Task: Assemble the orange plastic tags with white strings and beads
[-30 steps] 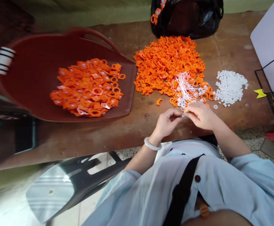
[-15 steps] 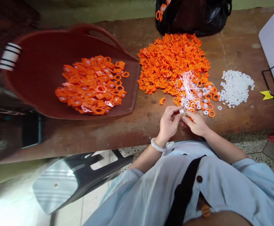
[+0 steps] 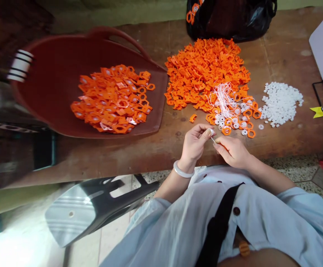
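Note:
My left hand [image 3: 194, 144], with a pale bangle on its wrist, is closed on a small white disc [image 3: 212, 131] held between thumb and fingertips. A short white string [image 3: 213, 139] runs from the disc to my right hand [image 3: 233, 152], whose thumb and finger pinch its end. Both hands are above the table's front edge. Just beyond them lies a tangle of white strings [image 3: 223, 100] with white discs [image 3: 235, 125] and orange hexagonal rings [image 3: 251, 133].
Behind the strings is a large heap of orange plastic pieces [image 3: 206, 72]. White beads [image 3: 282, 104] are piled at right. A reddish-brown tub [image 3: 53, 81] at left holds orange pieces [image 3: 111, 98]. A black bag [image 3: 233, 22] stands at the back, and a grey stool [image 3: 69, 215] is below.
My hands have drawn slightly apart, and a string now shows stretched between them. My left hand has shifted a little left. The orange ring beside my fingers now lies uncovered on the table.

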`<control>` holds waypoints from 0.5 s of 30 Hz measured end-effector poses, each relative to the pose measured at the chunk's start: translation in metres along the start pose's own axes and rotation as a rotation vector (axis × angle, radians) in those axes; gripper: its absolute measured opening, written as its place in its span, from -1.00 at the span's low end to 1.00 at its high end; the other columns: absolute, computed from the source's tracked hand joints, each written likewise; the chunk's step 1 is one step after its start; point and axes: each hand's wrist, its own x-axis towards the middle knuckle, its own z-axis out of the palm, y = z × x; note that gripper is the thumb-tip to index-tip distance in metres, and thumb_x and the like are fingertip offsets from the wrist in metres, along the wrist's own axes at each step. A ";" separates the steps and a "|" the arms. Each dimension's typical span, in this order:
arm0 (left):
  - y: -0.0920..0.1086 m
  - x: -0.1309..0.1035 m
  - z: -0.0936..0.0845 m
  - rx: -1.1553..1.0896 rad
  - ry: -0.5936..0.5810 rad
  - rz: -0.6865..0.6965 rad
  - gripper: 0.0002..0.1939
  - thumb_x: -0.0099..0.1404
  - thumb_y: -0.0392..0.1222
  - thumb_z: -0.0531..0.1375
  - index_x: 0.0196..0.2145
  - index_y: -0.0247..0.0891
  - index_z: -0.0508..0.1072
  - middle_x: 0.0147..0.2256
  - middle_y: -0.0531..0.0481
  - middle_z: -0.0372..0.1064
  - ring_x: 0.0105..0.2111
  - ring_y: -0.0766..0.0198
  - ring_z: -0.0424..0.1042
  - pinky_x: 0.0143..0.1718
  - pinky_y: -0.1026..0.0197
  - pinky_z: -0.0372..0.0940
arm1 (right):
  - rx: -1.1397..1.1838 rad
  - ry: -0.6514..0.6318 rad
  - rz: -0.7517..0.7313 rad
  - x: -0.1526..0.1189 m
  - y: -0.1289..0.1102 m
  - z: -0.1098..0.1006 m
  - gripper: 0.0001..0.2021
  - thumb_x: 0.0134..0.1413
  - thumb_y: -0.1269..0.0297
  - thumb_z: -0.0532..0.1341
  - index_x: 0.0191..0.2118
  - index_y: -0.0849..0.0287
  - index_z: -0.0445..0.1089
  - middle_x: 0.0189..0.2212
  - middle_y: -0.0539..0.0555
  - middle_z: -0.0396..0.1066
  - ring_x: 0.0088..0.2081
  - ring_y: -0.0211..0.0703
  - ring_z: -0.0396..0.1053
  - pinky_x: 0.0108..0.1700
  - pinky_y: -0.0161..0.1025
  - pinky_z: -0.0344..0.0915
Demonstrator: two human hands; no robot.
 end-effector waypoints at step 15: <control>0.022 0.005 -0.007 -0.058 -0.561 -0.416 -0.46 -0.06 0.03 0.47 -0.21 -0.25 0.40 -0.47 -0.03 0.52 -0.49 0.26 0.52 -0.42 0.26 0.40 | 0.103 -0.138 -0.262 0.022 0.025 -0.044 -0.81 0.24 0.17 0.17 -0.35 0.07 0.46 -0.49 -0.02 0.47 -0.47 -0.28 0.35 -0.35 -0.28 0.22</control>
